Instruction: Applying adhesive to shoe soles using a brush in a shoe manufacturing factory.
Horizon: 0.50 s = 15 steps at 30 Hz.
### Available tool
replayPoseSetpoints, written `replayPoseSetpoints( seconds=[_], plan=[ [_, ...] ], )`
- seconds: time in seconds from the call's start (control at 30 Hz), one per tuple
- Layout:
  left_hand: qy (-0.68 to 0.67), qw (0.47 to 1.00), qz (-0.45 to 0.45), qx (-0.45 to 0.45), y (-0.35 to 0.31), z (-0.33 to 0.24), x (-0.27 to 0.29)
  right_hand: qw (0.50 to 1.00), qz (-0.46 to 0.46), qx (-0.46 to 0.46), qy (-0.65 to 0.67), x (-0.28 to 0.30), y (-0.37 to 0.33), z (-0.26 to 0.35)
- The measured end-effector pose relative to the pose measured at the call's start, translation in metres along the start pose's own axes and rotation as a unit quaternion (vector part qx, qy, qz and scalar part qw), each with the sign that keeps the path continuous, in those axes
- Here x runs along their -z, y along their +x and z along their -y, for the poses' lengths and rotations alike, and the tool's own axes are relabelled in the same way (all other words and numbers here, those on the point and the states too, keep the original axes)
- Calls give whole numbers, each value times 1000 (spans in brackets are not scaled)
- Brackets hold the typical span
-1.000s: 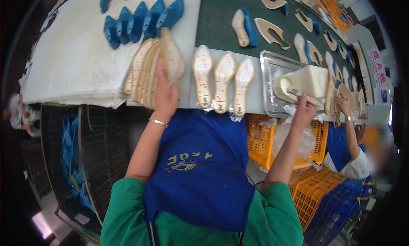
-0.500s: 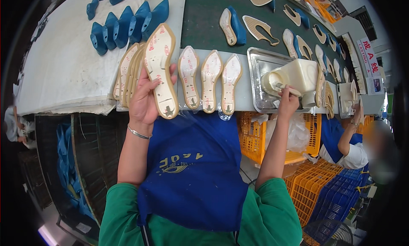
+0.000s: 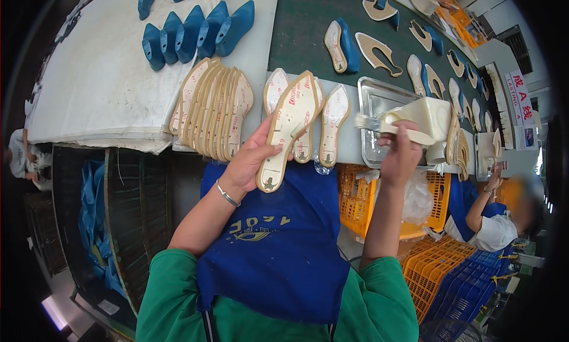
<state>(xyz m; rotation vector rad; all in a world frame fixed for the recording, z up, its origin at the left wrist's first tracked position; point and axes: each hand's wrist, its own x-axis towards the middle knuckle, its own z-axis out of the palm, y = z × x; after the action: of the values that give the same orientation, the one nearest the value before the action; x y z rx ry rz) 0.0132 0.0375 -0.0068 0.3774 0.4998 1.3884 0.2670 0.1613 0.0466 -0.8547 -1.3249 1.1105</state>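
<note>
My left hand (image 3: 250,159) is closed around a tan-edged shoe insole (image 3: 289,129), held tilted with its pale, printed face up. Behind it, a few similar insoles lie side by side on the table; the one at the right (image 3: 335,118) shows best, the others are partly hidden. In my right hand (image 3: 400,158) is a brush (image 3: 409,135), gripped by its pale handle, bristles pointing left toward the held insole but apart from it. Below the brush, a whitish plastic container (image 3: 431,112) lies on its side in a metal tray (image 3: 372,93); its mouth is partly hidden.
Leaning insoles (image 3: 207,114) form a row at the left, with blue shoe lasts (image 3: 186,37) behind. A green conveyor belt (image 3: 308,22) carries lasts and woven uppers (image 3: 377,53). Orange crates (image 3: 355,194) stand below the table. Another person's hand (image 3: 495,179) is at the far right.
My left hand has carried the insole rightward, away from the leaning row to in front of the laid-out insoles. My right hand has lifted the brush out of the container's mouth.
</note>
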Motion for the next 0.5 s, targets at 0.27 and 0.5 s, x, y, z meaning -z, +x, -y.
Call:
replayPoseSetpoints(
  seconds=[0.27,0.5],
  plan=[
    [19,999,20,30,-7,4,-7,950,224,140,-164,-68,3,-1],
    [10,998,40,49,-10,2,6,949,151,145,-235,-58,39,-7]
  ],
)
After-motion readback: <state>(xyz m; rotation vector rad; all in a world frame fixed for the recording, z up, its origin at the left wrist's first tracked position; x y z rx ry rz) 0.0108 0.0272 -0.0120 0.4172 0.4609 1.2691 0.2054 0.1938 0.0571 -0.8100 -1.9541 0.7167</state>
